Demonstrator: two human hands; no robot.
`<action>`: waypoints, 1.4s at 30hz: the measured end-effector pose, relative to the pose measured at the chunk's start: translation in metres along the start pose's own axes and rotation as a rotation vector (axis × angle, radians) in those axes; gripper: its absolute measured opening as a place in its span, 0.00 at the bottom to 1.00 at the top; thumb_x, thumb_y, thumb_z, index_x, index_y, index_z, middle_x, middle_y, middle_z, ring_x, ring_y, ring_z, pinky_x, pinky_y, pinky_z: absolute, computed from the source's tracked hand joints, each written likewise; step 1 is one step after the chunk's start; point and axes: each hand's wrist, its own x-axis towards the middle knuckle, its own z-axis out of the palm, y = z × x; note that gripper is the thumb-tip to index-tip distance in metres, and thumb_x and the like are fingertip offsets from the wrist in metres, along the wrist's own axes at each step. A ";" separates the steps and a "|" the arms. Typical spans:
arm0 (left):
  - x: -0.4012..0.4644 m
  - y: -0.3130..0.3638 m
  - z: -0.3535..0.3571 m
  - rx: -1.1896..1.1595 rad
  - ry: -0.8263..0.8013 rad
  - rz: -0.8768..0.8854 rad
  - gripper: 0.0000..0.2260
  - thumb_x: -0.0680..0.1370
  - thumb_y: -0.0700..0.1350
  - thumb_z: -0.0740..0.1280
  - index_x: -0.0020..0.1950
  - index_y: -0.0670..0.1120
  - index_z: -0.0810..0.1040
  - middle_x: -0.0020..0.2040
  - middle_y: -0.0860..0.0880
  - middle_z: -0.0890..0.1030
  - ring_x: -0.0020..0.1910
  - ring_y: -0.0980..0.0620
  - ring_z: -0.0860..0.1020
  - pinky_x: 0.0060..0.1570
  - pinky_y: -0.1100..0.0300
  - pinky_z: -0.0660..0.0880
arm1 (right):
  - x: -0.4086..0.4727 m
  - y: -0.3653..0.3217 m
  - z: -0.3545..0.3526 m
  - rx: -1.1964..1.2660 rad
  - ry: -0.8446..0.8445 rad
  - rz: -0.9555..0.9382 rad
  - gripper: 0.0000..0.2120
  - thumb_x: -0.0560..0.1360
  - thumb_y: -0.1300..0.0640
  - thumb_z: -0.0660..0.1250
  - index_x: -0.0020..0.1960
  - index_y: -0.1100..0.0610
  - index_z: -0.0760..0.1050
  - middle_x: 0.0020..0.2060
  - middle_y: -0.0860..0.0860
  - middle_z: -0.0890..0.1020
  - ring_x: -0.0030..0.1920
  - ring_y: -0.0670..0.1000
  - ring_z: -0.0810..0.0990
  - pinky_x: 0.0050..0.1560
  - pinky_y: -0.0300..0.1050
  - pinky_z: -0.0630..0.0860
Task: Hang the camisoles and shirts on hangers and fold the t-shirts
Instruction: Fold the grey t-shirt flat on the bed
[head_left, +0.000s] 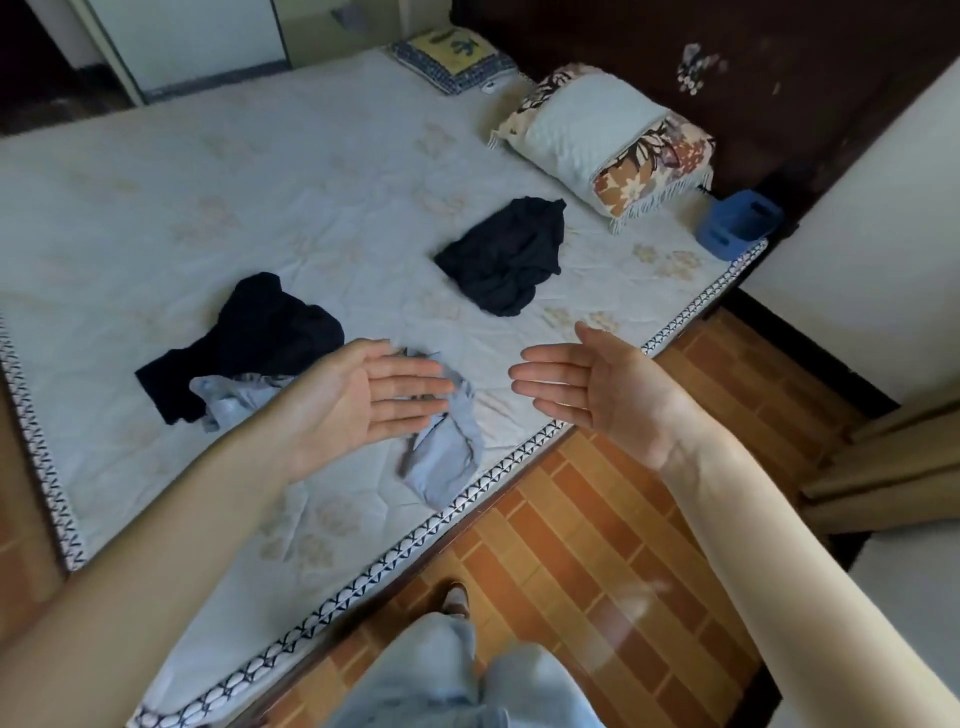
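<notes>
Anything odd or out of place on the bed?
No damage or spills. The light blue garment, black garment and second black garment lie crumpled on the mattress. No hangers in view.

Two crumpled garments (249, 338) lie near the mattress (156, 208) edge; a third (506, 254) behind — pillow (602, 140) beyond.

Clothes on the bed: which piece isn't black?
The light blue garment, crumpled near the mattress edge under the left hand. The other two heaps are black.
</notes>
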 end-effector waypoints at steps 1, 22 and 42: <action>0.004 0.006 -0.004 -0.017 0.011 0.007 0.21 0.82 0.50 0.53 0.63 0.38 0.77 0.59 0.39 0.82 0.58 0.43 0.81 0.57 0.50 0.78 | 0.010 -0.005 0.003 -0.004 -0.011 0.017 0.25 0.84 0.46 0.49 0.59 0.59 0.79 0.55 0.57 0.84 0.58 0.54 0.82 0.66 0.51 0.73; 0.111 0.027 -0.031 -0.324 0.400 0.102 0.20 0.83 0.51 0.53 0.63 0.40 0.77 0.59 0.42 0.82 0.58 0.44 0.81 0.58 0.53 0.78 | 0.234 -0.079 -0.024 -0.178 -0.378 0.278 0.23 0.83 0.46 0.52 0.59 0.60 0.78 0.56 0.57 0.84 0.58 0.53 0.83 0.61 0.47 0.76; 0.305 -0.113 -0.068 -0.331 0.755 -0.211 0.13 0.83 0.48 0.57 0.56 0.46 0.80 0.51 0.47 0.85 0.54 0.50 0.82 0.60 0.53 0.76 | 0.457 0.057 -0.063 -1.090 -0.676 -0.019 0.10 0.77 0.64 0.66 0.54 0.56 0.82 0.54 0.48 0.84 0.54 0.41 0.80 0.52 0.29 0.72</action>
